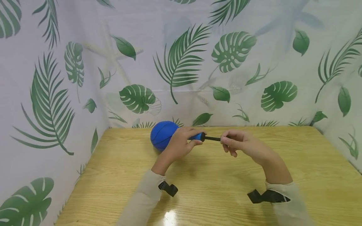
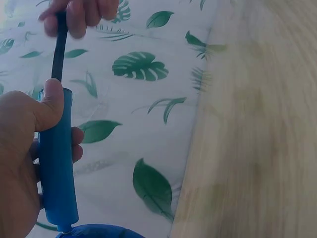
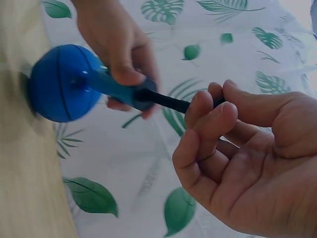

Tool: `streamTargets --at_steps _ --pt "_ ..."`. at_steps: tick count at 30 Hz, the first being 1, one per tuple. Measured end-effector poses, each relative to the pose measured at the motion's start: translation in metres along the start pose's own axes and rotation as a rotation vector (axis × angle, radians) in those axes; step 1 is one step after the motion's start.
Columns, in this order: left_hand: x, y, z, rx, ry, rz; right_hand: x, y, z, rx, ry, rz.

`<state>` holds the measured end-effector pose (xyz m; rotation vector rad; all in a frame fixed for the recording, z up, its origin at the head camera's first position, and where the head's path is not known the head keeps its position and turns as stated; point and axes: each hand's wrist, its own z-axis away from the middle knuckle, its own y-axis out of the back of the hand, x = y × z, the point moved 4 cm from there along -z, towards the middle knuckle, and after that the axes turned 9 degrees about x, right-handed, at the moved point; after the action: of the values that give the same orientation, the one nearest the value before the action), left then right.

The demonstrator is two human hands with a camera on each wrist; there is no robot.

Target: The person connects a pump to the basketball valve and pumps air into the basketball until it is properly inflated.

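Observation:
A blue ball [image 1: 162, 135] with dark seam lines sits toward the back of the table. My left hand [image 1: 181, 142] grips the blue barrel of a small hand pump [image 2: 57, 158], thumb along its top in the left wrist view. The pump's nozzle end meets the ball, as the right wrist view shows at the blue ball [image 3: 64, 83]. From the barrel's dark cap extends a black rod [image 3: 168, 101]. My right hand [image 1: 243, 145] pinches the rod's far end between thumb and fingers, with the other fingers loosely curled.
Beneath both hands lies a wood-grain table [image 1: 215, 188]. A white cloth printed with green leaves [image 1: 183, 62] hangs behind it and along both sides. Each sleeve carries a black strap [image 1: 268, 196] near the wrist.

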<state>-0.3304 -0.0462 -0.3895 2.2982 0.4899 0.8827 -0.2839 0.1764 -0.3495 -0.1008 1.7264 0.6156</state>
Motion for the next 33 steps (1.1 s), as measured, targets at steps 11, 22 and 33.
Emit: streamTargets --at_steps 11,22,33 --pt "-0.004 0.008 -0.001 0.077 -0.059 -0.083 -0.006 0.016 0.006 -0.006 0.152 -0.045" --pt "0.009 -0.006 -0.002 0.123 -0.141 -0.058 0.028 -0.026 -0.024 0.073 0.076 -0.252" --pt "0.008 -0.006 0.0 0.033 -0.075 -0.042 0.03 -0.03 -0.025 0.032 0.002 -0.156"
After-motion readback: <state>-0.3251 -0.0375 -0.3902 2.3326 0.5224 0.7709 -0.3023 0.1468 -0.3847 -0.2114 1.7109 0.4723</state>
